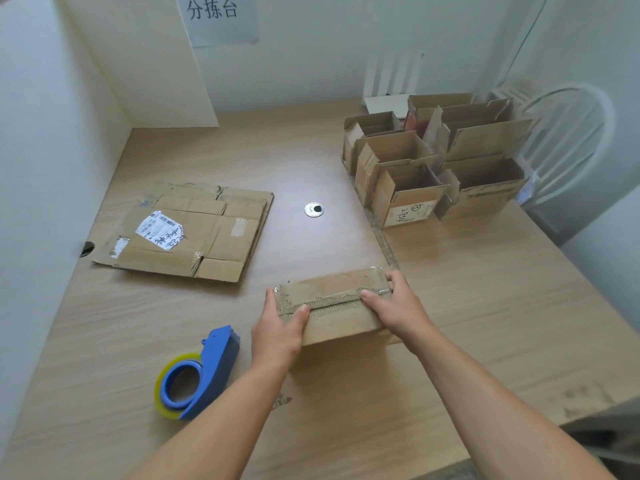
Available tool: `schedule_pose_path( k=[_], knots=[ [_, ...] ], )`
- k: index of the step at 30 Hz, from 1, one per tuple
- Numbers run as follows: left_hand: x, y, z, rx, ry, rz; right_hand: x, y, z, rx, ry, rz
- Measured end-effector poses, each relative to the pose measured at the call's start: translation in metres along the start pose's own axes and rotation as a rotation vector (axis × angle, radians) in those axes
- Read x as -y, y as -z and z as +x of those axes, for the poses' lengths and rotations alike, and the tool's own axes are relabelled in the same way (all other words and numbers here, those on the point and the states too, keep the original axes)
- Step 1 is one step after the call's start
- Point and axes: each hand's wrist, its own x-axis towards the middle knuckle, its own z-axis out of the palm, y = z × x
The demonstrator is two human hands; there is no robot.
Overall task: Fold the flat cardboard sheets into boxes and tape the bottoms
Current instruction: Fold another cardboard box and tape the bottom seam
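Observation:
A small brown cardboard box [337, 306] stands on the wooden table [467, 306] near the middle front, its flaps closed on top with a ragged seam running across. My left hand [278, 329] grips its left end, thumb on the top. My right hand [398, 306] grips its right end, thumb lying along the seam. A blue tape dispenser [197, 374] with a roll of clear tape lies on the table to the left of my left forearm. A stack of flat cardboard sheets [187, 230] with a white shipping label lies further back on the left.
Several folded open boxes [436, 161] stand grouped at the back right. A round metal cable grommet [313, 209] sits in the table's middle. A white chair [568, 140] is beyond the right edge. Walls close in at the left and back.

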Motion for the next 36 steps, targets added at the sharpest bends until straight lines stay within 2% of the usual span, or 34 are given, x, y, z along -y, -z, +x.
schedule_pose_path(
  k=[4, 7, 10, 15, 20, 24, 27, 31, 36],
  knots=[
    [-0.003, 0.001, 0.004, -0.034, -0.001, 0.026, 0.015, -0.011, -0.006, -0.037, -0.091, -0.221],
    [-0.003, 0.004, 0.008, -0.036, 0.009, 0.018, 0.019, -0.019, -0.01, -0.084, -0.138, -0.237],
    [-0.002, 0.01, 0.009, -0.03, 0.036, -0.054, 0.013, -0.015, -0.006, -0.136, -0.094, -0.125],
    [0.001, 0.019, 0.009, 0.037, 0.127, -0.353, 0.008, 0.002, -0.005, -0.121, -0.096, 0.058],
    [0.002, 0.024, 0.011, 0.088, 0.079, -0.351, 0.003, 0.01, -0.005, -0.062, -0.066, 0.114],
    [-0.001, 0.029, 0.003, -0.003, 0.019, -0.435, 0.0, 0.011, -0.016, -0.108, 0.028, 0.382],
    [-0.005, 0.03, -0.005, -0.054, -0.013, -0.51, -0.001, 0.006, -0.029, -0.083, 0.077, 0.497],
    [-0.005, 0.028, -0.013, -0.079, 0.002, -0.481, 0.001, -0.008, -0.041, -0.076, 0.047, 0.662],
    [0.001, 0.032, -0.026, -0.057, -0.062, -0.487, 0.001, -0.002, -0.043, 0.01, -0.003, 0.68]
  ],
)
